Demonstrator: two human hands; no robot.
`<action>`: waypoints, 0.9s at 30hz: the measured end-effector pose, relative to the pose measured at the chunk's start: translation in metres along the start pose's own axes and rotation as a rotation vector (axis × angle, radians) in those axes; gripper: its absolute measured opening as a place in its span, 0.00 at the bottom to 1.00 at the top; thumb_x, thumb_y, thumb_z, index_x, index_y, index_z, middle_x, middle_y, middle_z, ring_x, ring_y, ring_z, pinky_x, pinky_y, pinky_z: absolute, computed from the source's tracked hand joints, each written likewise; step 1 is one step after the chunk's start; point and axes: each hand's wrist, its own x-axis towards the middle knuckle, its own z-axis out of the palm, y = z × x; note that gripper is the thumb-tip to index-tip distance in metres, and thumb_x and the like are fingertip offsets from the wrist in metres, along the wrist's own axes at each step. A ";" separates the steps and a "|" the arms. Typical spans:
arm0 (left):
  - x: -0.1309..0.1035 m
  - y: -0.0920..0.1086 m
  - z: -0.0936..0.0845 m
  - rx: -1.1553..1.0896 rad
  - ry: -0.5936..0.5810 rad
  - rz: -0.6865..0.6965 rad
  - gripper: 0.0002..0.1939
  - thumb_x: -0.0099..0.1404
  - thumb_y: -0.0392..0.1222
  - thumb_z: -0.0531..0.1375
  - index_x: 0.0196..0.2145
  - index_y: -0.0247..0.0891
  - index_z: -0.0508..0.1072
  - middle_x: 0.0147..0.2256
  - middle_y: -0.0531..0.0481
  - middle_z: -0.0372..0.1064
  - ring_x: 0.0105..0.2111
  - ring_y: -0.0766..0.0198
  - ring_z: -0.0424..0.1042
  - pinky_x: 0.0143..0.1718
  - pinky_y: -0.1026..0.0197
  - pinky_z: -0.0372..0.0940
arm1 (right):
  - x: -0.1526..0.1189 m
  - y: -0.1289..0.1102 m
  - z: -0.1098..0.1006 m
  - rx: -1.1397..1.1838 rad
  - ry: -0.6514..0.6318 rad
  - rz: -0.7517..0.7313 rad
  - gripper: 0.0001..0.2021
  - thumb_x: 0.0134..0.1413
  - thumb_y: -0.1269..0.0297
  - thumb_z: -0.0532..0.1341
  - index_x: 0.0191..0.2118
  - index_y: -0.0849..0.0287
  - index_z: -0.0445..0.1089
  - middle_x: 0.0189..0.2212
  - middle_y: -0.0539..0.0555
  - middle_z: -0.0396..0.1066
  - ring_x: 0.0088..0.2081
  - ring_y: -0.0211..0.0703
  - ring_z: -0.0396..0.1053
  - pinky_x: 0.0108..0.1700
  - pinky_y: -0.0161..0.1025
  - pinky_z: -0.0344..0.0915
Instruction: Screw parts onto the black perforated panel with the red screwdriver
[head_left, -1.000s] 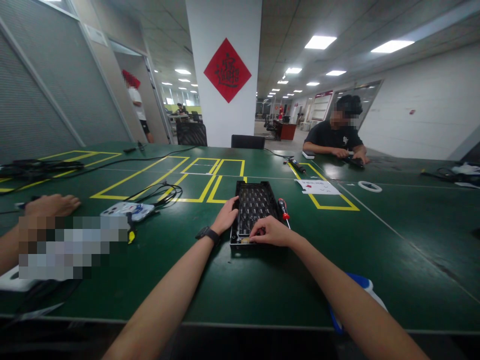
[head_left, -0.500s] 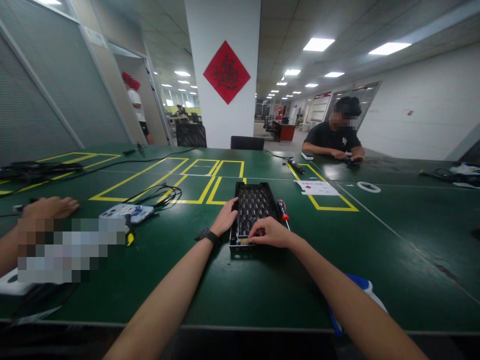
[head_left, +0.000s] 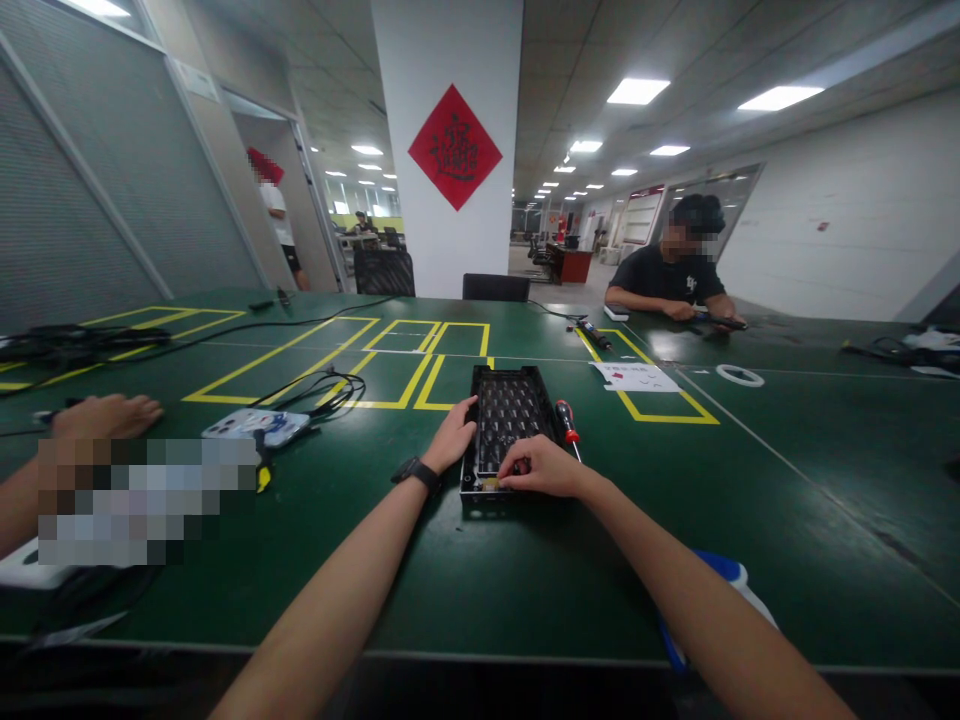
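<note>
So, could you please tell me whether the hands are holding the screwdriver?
No, the screwdriver lies beside the black case, while the left hand and right hand are both at the case.

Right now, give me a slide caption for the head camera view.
Left hand against a black case, right hand at its near end, screwdriver lying alongside.

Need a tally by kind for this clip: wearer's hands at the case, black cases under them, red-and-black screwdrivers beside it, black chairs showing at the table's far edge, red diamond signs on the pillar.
Hands, left hand and right hand: 2
Black case: 1
Screwdriver: 1
Chairs: 2
Red diamond sign: 1
Total: 7
</note>
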 end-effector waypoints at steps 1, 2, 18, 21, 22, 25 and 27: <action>0.000 0.000 0.000 0.004 -0.001 0.006 0.29 0.54 0.32 0.48 0.55 0.33 0.58 0.54 0.43 0.57 0.55 0.59 0.55 0.58 0.53 0.48 | 0.000 0.001 0.000 -0.001 -0.005 0.004 0.14 0.46 0.56 0.61 0.35 0.61 0.74 0.28 0.53 0.71 0.26 0.33 0.62 0.29 0.31 0.57; 0.000 0.000 0.000 0.008 -0.002 0.010 0.29 0.54 0.32 0.48 0.55 0.33 0.58 0.54 0.43 0.57 0.55 0.58 0.55 0.59 0.53 0.48 | 0.000 0.001 0.001 -0.004 -0.009 0.009 0.14 0.46 0.56 0.61 0.35 0.62 0.74 0.28 0.53 0.71 0.26 0.33 0.62 0.29 0.31 0.57; 0.001 -0.001 0.000 -0.004 0.002 -0.004 0.29 0.53 0.32 0.48 0.55 0.34 0.58 0.55 0.43 0.56 0.55 0.58 0.55 0.59 0.53 0.48 | 0.000 0.000 -0.001 -0.012 -0.020 0.015 0.12 0.47 0.58 0.61 0.35 0.61 0.74 0.29 0.52 0.71 0.27 0.33 0.62 0.29 0.31 0.57; 0.000 0.001 0.000 -0.007 0.008 -0.009 0.29 0.53 0.32 0.48 0.55 0.34 0.58 0.54 0.43 0.57 0.55 0.58 0.55 0.59 0.53 0.48 | -0.001 -0.002 -0.001 0.006 -0.014 0.012 0.13 0.47 0.58 0.61 0.35 0.61 0.74 0.30 0.53 0.71 0.27 0.33 0.63 0.29 0.31 0.58; 0.000 0.001 0.000 -0.007 0.008 -0.011 0.29 0.53 0.32 0.49 0.55 0.34 0.58 0.54 0.43 0.57 0.55 0.58 0.55 0.59 0.52 0.48 | -0.001 -0.002 -0.001 0.011 -0.013 0.008 0.13 0.47 0.58 0.61 0.35 0.61 0.74 0.30 0.53 0.71 0.28 0.33 0.63 0.29 0.31 0.58; -0.001 0.001 0.000 -0.007 0.006 -0.006 0.29 0.54 0.32 0.49 0.55 0.34 0.58 0.55 0.43 0.56 0.55 0.58 0.55 0.59 0.52 0.48 | -0.001 -0.003 -0.002 0.009 -0.015 0.006 0.13 0.46 0.58 0.61 0.35 0.61 0.74 0.30 0.53 0.72 0.27 0.33 0.63 0.29 0.31 0.58; -0.001 0.000 0.000 -0.005 0.007 0.000 0.29 0.54 0.32 0.49 0.55 0.34 0.57 0.55 0.43 0.56 0.55 0.58 0.55 0.59 0.52 0.48 | 0.000 -0.003 -0.001 0.000 -0.015 0.011 0.13 0.46 0.57 0.61 0.35 0.61 0.74 0.29 0.53 0.72 0.27 0.33 0.62 0.29 0.31 0.57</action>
